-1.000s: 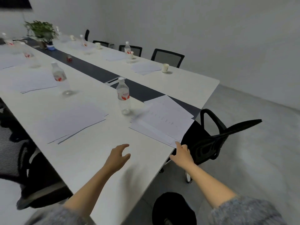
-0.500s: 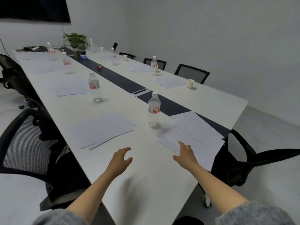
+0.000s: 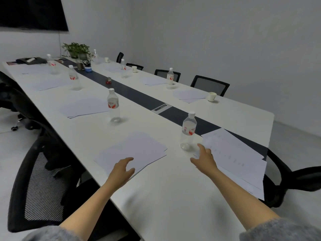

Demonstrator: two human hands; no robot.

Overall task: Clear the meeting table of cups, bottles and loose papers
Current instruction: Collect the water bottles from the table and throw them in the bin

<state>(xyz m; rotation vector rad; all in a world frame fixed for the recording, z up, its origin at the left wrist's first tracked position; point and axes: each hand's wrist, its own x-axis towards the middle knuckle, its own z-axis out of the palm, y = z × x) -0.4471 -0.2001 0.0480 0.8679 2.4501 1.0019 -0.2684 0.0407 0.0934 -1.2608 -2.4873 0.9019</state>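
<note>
Long white mtg table (image 3: 173,197) in a bare grey-walled room: clearing barely begun.

Both hands were out over the near end & gripped nothing. The left hand (image 3: 121,168), fingers loosely curled, hung over the near corner of a paper stack (image 3: 135,150). The right hand (image 3: 204,160), fingers spread, was just beside the base of the nearest bottle (image 3: 188,131) and over the edge of a fanned stack (image 3: 234,157) at the table's end; whether it touched the paper couldn't be told. Nothing looked cleared yet. At least six bottles stood upright along both sides, incl. the next bottle (image 3: 113,106). A cup (image 3: 212,96) & two more cups sat on the far side, and papers lay at nearly every seat. Judged: very start of the job. The nearest bottle or either near stack was prob. the first pick, w/ the whole rest of the table left to do.
</note>
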